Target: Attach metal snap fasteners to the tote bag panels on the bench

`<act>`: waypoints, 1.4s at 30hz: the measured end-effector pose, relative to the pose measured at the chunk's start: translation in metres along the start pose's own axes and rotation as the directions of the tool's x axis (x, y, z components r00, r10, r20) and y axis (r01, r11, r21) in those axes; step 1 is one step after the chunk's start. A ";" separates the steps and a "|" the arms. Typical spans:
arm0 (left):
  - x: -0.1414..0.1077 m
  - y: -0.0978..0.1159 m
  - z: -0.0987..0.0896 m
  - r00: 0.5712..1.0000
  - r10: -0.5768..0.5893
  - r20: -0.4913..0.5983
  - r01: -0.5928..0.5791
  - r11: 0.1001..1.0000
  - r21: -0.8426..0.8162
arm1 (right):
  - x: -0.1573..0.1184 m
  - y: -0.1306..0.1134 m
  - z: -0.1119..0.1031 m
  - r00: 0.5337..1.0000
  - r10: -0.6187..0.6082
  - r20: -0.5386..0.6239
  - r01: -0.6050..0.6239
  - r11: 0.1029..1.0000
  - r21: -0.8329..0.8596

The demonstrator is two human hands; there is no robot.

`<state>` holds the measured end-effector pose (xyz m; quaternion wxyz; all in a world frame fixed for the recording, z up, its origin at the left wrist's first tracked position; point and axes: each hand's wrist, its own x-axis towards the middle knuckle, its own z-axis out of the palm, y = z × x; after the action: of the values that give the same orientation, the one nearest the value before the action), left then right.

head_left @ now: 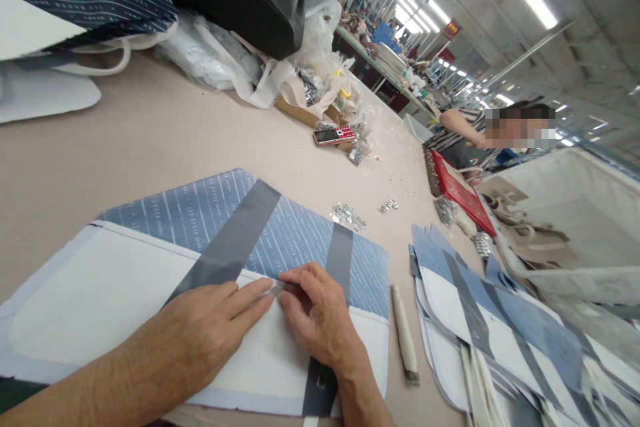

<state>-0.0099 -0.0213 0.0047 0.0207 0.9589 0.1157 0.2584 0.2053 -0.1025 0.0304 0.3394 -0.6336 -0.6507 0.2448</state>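
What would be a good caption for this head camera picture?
Two bare hands work on a blue-and-white panel, with a red phone lying beyond.

The left hand [213,320] and right hand [317,317] were bare, with slim, tapering fingers [253,293] and lightly creased knuckles. The left forearm [115,373], lower left in the frame, was bare and sturdy; the right forearm [363,383], at the bottom edge, was bare and rounded too.

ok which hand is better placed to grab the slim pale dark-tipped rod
Right, I'd say: the right hand sits between the left hand and the rod, which lies just right of the blue-and-white fabric panel.
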 end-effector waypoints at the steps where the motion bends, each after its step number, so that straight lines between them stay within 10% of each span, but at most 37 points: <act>1: 0.000 0.000 -0.001 1.000 0.002 0.002 -0.002 1.000 0.003 | 0.000 -0.001 0.001 1.000 0.004 0.001 -0.004 1.000 -0.008; 23: -0.004 -0.004 0.000 0.997 0.032 0.064 -0.032 0.999 0.002 | 0.004 0.001 0.006 0.990 0.089 -0.113 -0.077 0.992 0.104; 29: 0.001 -0.003 0.003 1.000 -0.007 -0.017 0.007 1.000 -0.009 | 0.003 0.013 0.002 0.899 0.308 -0.312 -0.243 0.943 0.228; 35: -0.008 -0.007 0.007 0.999 0.038 0.014 -0.038 0.999 0.018 | 0.032 0.037 -0.047 0.726 0.344 -0.596 -0.261 0.939 0.223; 42: -0.010 -0.001 0.012 0.999 -0.035 -0.038 0.036 0.999 0.021 | 0.032 0.041 -0.061 0.753 0.356 -0.553 -0.356 0.928 0.113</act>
<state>-0.0120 -0.0221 -0.0108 0.0125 0.9517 0.1359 0.2749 0.2792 -0.0743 0.0436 0.4637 -0.7891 -0.3885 0.1067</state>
